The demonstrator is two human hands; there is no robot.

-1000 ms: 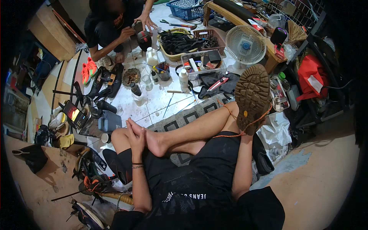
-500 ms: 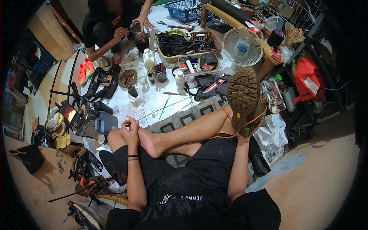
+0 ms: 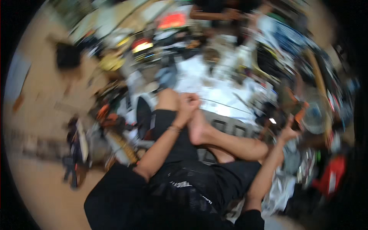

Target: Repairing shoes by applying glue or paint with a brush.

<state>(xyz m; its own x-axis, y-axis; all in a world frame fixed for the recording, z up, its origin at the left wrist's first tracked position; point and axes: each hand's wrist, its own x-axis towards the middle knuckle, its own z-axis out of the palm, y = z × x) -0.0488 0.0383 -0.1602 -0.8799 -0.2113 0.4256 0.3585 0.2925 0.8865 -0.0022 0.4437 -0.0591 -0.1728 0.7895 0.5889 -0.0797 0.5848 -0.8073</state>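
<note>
Motion smears the whole view. My right hand (image 3: 289,133) is raised on the right and grips a brown boot (image 3: 287,100) with orange laces (image 3: 300,112); the boot's outline is badly blurred. Over by my bent knee, my left hand (image 3: 189,102) rests close to my bare foot (image 3: 197,128), its fingers curled together. Whatever lies between those fingers, if anything, is too small and blurred to make out. My legs are crossed on a grey patterned mat (image 3: 234,126).
A round fan (image 3: 316,114) stands just beyond the boot. A person's arm (image 3: 214,14) shows at the far side. Farther out lie a yellow basket (image 3: 264,63) of black things, a red bag (image 3: 332,176) at right, and orange-laced footwear (image 3: 104,115) at left.
The view has swung left and blurred, so things appear farther right. The boot has turned, and its sole no longer faces me. My left hand stays near my foot.
</note>
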